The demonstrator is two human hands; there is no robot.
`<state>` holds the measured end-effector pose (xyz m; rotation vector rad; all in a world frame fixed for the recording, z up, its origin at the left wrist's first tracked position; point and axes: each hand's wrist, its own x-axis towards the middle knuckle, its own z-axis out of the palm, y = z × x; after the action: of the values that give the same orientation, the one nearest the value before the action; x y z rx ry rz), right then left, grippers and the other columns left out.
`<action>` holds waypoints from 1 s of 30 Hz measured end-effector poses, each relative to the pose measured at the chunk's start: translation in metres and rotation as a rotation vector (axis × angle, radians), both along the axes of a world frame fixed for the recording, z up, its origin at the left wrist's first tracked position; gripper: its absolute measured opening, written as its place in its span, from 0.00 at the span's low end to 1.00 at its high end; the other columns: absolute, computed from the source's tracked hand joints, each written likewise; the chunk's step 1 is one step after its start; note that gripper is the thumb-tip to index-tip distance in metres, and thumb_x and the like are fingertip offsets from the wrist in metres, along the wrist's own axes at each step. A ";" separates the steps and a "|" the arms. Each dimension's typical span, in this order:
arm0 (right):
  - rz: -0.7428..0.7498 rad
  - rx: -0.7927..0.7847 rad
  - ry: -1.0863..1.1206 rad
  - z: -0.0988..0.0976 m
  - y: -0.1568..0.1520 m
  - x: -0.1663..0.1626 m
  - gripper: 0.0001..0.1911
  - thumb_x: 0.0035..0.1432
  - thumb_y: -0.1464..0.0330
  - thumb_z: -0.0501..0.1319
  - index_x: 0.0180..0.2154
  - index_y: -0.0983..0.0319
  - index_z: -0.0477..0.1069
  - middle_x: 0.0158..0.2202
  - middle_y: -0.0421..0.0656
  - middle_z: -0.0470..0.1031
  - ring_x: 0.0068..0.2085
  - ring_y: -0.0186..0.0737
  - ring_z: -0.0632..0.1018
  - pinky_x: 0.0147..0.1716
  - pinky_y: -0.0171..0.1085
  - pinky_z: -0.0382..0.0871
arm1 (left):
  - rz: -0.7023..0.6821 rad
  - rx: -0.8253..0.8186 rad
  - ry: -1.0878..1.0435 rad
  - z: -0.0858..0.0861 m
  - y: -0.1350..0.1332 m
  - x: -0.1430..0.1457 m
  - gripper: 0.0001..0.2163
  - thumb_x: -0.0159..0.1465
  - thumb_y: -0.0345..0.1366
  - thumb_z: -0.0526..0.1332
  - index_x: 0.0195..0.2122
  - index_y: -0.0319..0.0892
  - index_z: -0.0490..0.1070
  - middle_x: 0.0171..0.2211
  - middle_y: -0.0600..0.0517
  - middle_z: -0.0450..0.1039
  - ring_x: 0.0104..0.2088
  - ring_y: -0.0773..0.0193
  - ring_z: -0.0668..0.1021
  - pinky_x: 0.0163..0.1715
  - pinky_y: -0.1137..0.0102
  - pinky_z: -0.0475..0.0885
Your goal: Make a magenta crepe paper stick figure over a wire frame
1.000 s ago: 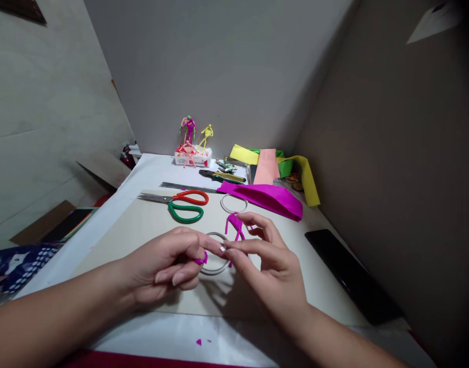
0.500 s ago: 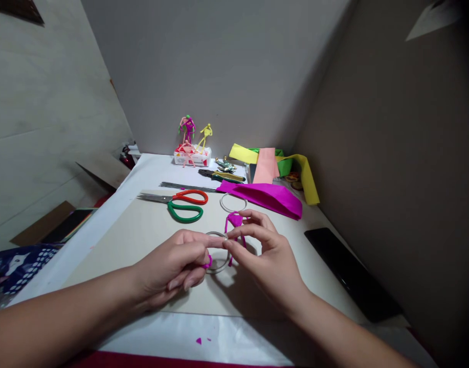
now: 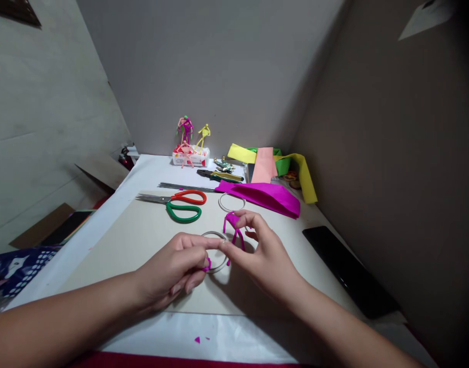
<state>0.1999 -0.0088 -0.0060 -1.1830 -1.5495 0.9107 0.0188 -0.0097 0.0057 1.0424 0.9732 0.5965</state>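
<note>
While my left hand [image 3: 176, 266] pinches a magenta piece [image 3: 207, 264], nearer me and right of the scissors [image 3: 165, 200], its index fingertip meets my right hand [image 3: 270, 250]; whether those right fingers grasp anything small, I can't tell. Loosening the left pinch could drop the piece. Also right of the scissors, the magenta figure [image 3: 232, 221] and grey ring [image 3: 215, 233] sit so close that a careless sweep could knock them.
</note>
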 end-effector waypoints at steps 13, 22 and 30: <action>0.004 0.135 -0.099 0.014 -0.011 0.001 0.04 0.48 0.70 0.66 0.26 0.59 0.71 0.47 0.46 0.68 0.54 0.48 0.69 0.54 0.45 0.62 | -0.028 0.226 0.218 0.003 -0.006 0.003 0.21 0.56 0.28 0.55 0.52 0.37 0.74 0.09 0.60 0.60 0.12 0.73 0.59 0.15 0.78 0.55; -0.014 0.239 -0.134 0.014 -0.012 0.001 0.02 0.49 0.72 0.64 0.27 0.60 0.72 0.48 0.49 0.68 0.54 0.48 0.70 0.50 0.44 0.65 | 0.003 0.480 0.356 0.002 -0.011 0.004 0.22 0.55 0.26 0.56 0.51 0.37 0.74 0.14 0.62 0.51 0.16 0.74 0.53 0.16 0.76 0.50; 0.025 0.151 -0.089 0.011 -0.010 0.004 0.05 0.52 0.72 0.64 0.25 0.59 0.71 0.46 0.46 0.70 0.51 0.47 0.72 0.51 0.45 0.65 | -0.103 0.559 0.415 0.000 -0.012 0.003 0.24 0.55 0.25 0.55 0.53 0.41 0.74 0.15 0.62 0.49 0.16 0.74 0.52 0.16 0.77 0.50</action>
<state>0.2043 -0.0184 0.0052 -1.1109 -1.6774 0.7521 0.0213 -0.0217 0.0054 1.7537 1.1300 0.5930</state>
